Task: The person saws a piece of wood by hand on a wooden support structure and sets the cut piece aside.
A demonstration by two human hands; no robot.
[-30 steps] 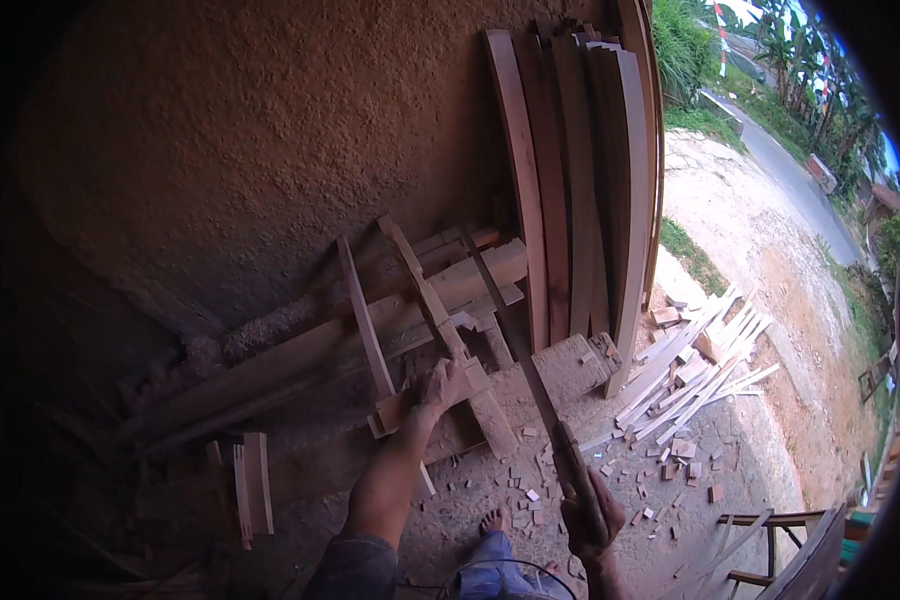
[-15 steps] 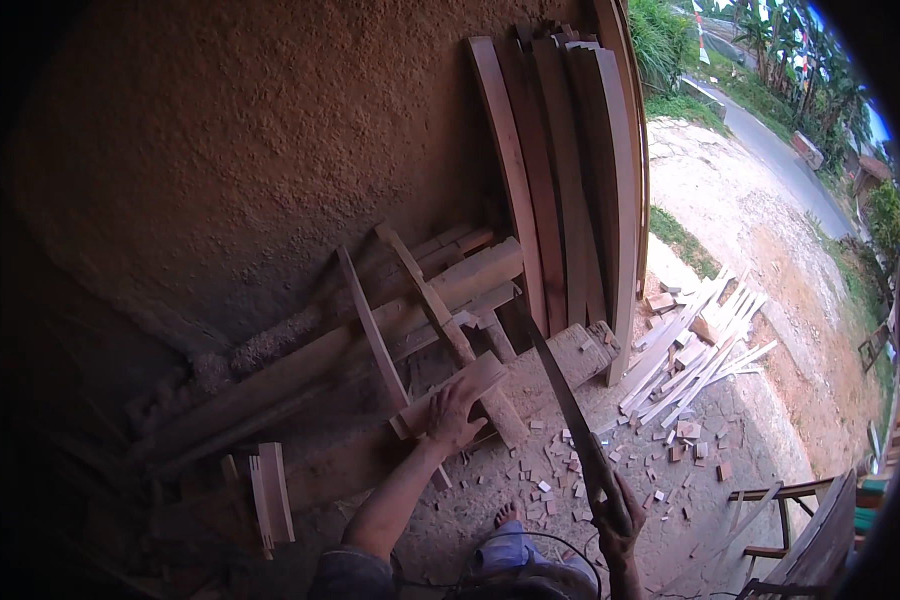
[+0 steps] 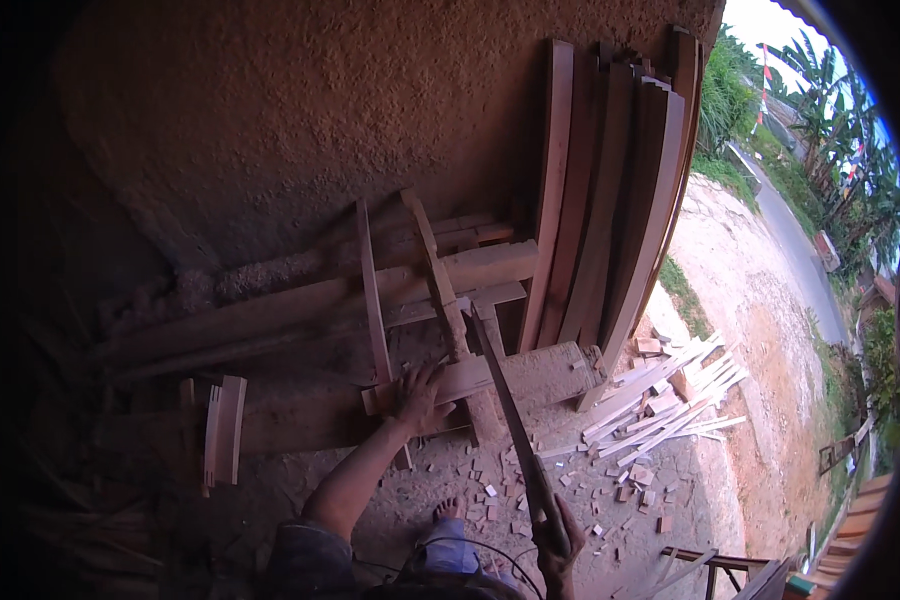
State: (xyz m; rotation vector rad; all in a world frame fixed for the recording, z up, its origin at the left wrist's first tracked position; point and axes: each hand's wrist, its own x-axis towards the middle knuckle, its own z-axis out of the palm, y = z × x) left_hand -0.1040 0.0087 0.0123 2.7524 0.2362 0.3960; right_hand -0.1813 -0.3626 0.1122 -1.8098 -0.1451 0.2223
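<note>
My left hand presses on a short wooden board, its fingers laid over the top and the thumb on the near side. The board rests across a thick beam and a notched wooden bar. In my right hand is the handle of a handsaw, fingers closed round it. Its long blade points away from me, passing right beside the board's right end. Whether the teeth touch the wood I cannot tell. A thin wooden strip runs away from the board's left end.
Several tall planks lean on the rough wall. Thick beams lie along its foot. Offcut blocks litter the floor, and a pile of pale strips lies right. A few short pieces stand at left.
The saw has come left, from apart to right beside the board's end. My left hand now sits farther left along the board. The whole view has turned.
</note>
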